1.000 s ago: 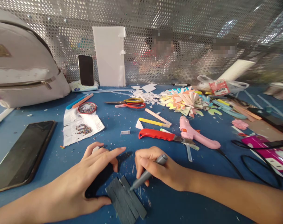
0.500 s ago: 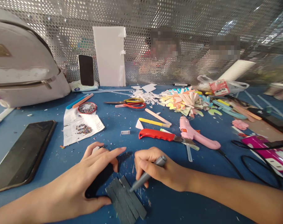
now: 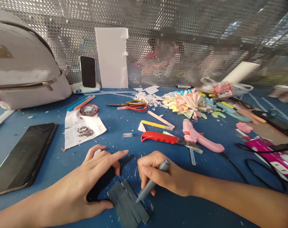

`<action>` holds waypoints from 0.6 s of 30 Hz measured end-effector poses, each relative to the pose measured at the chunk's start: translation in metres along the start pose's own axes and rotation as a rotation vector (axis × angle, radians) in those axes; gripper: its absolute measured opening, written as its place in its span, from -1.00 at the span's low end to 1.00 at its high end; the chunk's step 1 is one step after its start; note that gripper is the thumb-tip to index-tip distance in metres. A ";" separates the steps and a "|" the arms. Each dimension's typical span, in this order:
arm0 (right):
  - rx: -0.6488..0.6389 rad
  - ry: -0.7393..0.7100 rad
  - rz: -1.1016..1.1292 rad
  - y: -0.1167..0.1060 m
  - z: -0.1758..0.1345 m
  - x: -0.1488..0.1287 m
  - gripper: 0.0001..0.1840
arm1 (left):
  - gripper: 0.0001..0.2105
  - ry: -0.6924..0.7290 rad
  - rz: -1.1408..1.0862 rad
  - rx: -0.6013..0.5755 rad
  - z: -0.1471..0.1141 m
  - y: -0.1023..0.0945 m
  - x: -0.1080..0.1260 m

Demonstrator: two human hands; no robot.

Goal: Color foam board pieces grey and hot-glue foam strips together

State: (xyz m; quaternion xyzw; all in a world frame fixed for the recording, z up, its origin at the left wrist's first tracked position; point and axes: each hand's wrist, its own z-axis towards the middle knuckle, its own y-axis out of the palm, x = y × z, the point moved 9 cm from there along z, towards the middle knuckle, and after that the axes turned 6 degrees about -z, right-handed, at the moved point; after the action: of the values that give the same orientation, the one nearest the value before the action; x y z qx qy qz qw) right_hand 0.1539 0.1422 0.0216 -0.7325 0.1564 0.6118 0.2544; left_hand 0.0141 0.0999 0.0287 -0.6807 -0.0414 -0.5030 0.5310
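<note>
My right hand (image 3: 158, 174) is closed round a grey marker pen (image 3: 153, 180). The pen's tip touches the right-hand strip of a small dark grey panel (image 3: 127, 202) lying on the blue table. This panel is made of several narrow strips set side by side. My left hand (image 3: 91, 177) rests to its left with fingers apart, the thumb tip against the panel's left edge. A small whitish thing (image 3: 97, 152) shows between the left fingers; its kind is unclear. Dark shadow fills the space under that palm.
A red-handled knife (image 3: 160, 138), a pink glue gun (image 3: 200, 136) and scissors (image 3: 134, 105) lie beyond my hands. Behind them is a heap of coloured foam pieces (image 3: 186, 103). A phone (image 3: 22, 155) and a backpack (image 3: 27, 63) are at the left, a perforated metal screen (image 3: 144, 19) at the back.
My right hand has shifted slightly, and the marker's tip has slid a little down and right along the strip. The left hand and panel look unmoved.
</note>
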 end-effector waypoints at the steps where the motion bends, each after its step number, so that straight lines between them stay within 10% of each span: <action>1: 0.016 -0.005 -0.002 -0.001 0.000 -0.001 -0.43 | -0.08 0.006 0.009 0.005 0.000 -0.001 0.000; 18: 0.032 -0.027 0.005 -0.003 0.001 -0.004 -0.44 | -0.08 0.016 -0.010 -0.016 0.000 0.001 0.000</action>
State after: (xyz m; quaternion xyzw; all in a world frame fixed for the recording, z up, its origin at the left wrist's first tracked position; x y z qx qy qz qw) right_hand 0.1538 0.1443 0.0263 -0.7197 0.1647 0.6194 0.2668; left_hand 0.0145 0.0997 0.0281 -0.6806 -0.0367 -0.5113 0.5234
